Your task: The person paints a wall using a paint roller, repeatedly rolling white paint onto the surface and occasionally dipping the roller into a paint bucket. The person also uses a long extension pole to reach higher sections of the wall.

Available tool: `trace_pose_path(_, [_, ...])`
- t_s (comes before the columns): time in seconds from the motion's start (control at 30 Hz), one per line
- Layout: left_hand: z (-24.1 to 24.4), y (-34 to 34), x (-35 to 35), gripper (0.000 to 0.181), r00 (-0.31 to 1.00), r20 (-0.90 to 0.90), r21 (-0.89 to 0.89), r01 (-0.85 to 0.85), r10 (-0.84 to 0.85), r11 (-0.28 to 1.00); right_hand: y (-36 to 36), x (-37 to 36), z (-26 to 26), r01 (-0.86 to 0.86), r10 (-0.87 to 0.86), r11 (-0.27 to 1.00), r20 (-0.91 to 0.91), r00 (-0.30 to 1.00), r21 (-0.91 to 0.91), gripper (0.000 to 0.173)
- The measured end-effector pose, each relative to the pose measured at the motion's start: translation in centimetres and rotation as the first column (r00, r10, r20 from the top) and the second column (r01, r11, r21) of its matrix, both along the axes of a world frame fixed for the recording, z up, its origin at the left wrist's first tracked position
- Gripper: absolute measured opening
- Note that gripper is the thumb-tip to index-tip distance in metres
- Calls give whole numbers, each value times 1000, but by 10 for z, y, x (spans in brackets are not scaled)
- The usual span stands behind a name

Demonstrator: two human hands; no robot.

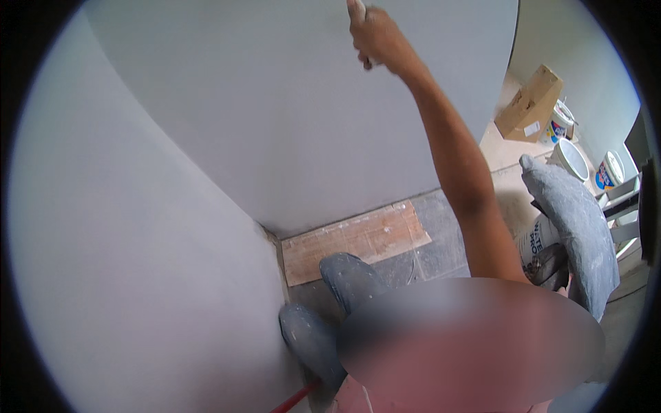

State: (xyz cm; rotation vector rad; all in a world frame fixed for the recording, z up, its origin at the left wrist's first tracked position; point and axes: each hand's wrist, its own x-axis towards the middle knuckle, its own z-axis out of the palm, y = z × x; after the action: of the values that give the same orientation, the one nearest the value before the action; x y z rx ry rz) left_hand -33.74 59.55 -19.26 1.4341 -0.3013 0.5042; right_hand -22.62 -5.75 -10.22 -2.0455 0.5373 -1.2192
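My right hand is raised at the top of the view, before a smooth pale grey wall. Its fingers curl around a small pale handle, whose lower end sticks out beneath them. The rest of that object is hidden by the hand or cut off by the frame. My left hand is out of view. A thin red pole enters at the bottom edge, beside two grey, paint-flecked rounded forms, knees or shoes. A blurred oval covers much of the lower right.
A second wall meets the first in a corner. A whitish-stained board lies on grey floor tiles. Rightward are a dusty grey cloth-like form, a lettered white bucket, a cardboard box, an open white tub and paint buckets.
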Motion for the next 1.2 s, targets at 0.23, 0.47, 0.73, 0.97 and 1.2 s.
trace_pose_path(0.23, [3,-22,9,19,999,-9,49,44,-44,998,-15,-42,-206,107,-107,994,-89,990,-7,44])
trace_pose_path(0.47, [9,-15,1,21,997,76,67,8,-13,998,19,-65,-382,103,-43,957,-221,974,271,43])
trace_pose_path(0.73, [1,-28,16,25,988,156,57,-11,2,998,43,-98,-553,242,-86,887,-372,924,394,47])
trace_pose_path(0.97, [2,-25,11,28,970,238,18,-58,52,998,61,-103,-631,323,-35,843,-553,832,431,54])
trace_pose_path(1.2, [4,-30,25,30,958,272,23,85,-88,996,55,-106,-683,451,84,706,-696,713,547,63])
